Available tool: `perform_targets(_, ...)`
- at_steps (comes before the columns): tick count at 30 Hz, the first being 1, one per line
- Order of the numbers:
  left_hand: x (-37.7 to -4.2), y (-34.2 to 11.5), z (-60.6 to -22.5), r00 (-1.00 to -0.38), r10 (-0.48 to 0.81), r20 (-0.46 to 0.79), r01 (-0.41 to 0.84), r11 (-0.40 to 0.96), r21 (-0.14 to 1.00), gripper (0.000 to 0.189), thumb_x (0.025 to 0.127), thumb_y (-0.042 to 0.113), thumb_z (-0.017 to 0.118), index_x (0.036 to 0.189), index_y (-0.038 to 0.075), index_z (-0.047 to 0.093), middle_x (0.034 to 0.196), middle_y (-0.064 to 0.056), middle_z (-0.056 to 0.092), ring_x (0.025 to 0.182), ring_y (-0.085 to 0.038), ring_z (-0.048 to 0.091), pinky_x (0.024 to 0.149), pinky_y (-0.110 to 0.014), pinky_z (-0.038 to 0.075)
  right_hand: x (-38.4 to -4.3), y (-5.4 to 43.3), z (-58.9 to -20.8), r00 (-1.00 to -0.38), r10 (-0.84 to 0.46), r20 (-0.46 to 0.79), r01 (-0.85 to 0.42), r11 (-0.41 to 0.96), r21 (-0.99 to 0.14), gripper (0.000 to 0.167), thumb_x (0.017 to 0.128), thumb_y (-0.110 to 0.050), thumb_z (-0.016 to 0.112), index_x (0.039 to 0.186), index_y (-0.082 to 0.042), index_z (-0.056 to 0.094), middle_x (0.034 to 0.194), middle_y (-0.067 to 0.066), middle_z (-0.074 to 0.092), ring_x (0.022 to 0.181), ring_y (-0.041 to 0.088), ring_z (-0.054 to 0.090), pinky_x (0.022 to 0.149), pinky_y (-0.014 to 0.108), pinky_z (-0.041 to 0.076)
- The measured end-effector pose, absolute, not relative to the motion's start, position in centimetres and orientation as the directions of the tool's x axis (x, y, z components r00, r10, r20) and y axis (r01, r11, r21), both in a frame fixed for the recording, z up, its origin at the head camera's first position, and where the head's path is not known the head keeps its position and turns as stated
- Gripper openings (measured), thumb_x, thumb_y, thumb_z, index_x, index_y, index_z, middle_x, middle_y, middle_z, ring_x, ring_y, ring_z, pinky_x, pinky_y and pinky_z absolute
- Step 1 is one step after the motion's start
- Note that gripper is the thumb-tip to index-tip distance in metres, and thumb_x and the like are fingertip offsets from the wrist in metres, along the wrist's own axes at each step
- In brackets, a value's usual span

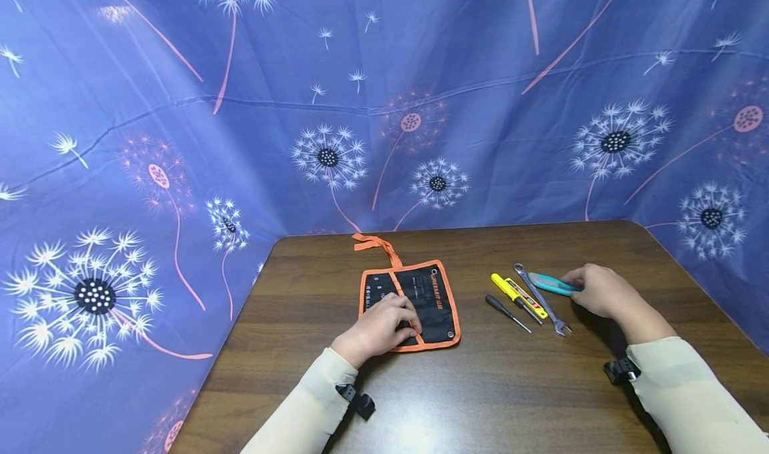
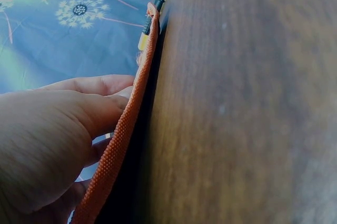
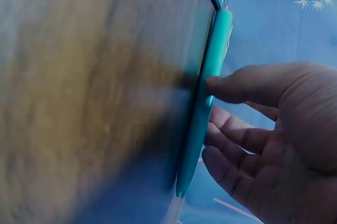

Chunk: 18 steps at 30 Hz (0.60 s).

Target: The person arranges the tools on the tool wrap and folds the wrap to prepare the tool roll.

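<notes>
A black tool pouch (image 1: 432, 307) with orange edging lies flat on the table in the head view. My left hand (image 1: 384, 327) rests on its lower part with bent fingers. In the left wrist view, the thumb and fingers touch the pouch beside its orange edge (image 2: 121, 134). On the right, my right hand (image 1: 601, 292) pinches the end of a turquoise utility knife (image 1: 549, 284). The right wrist view shows the thumb on one face of the knife (image 3: 213, 50) and fingertips at the other side. Its far end reaches the combination wrench (image 1: 543, 300).
Left of the wrench lie a yellow-handled screwdriver (image 1: 507, 287), a yellow tool with a red label (image 1: 527, 298) and a small black-handled screwdriver (image 1: 501, 307). An orange tie strap (image 1: 384, 244) runs from the pouch toward the back edge of the wooden table (image 1: 318, 280). Behind hangs a blue dandelion-print cloth (image 1: 480, 140).
</notes>
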<state>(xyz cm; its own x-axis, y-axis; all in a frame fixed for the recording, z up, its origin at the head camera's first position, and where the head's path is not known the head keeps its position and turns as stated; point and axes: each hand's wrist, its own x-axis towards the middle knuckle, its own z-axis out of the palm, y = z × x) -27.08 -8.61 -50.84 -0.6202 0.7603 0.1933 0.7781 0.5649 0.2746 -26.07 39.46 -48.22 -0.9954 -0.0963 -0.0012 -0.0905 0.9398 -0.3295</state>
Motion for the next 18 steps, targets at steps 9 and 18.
perform_targets(9, -26.92, -8.5, -50.67, -0.627, 0.759, 0.176, 0.77, 0.571, 0.285, 0.006, 0.097, 0.027, 0.079, 0.097, 0.033, 0.078, 0.107, 0.016, 0.061, 0.106, -0.008, 0.056, 0.094, -0.027, 0.049, -26.17, 39.57, -48.29, -0.992, -0.121, 0.027, -0.123, 0.938, -0.324, 0.034, 0.081, 0.003, 0.073, 0.115, 0.0, 0.077, 0.106, 0.026, 0.066, 0.102, 0.048, 0.062, 0.082, 0.063, 0.049)
perform_targets(18, -27.08, -8.58, -50.74, -0.62, 0.762, 0.189, 0.777, 0.561, 0.285, 0.007, 0.097, 0.026, 0.079, 0.097, 0.033, 0.078, 0.107, 0.017, 0.061, 0.105, -0.008, 0.055, 0.092, -0.027, 0.049, -25.97, 40.11, -47.97, -0.994, -0.07, 0.083, -0.096, 0.922, -0.375, 0.03, 0.088, -0.011, 0.077, 0.114, 0.005, 0.075, 0.099, 0.022, 0.068, 0.096, 0.045, 0.064, 0.08, 0.062, 0.049)
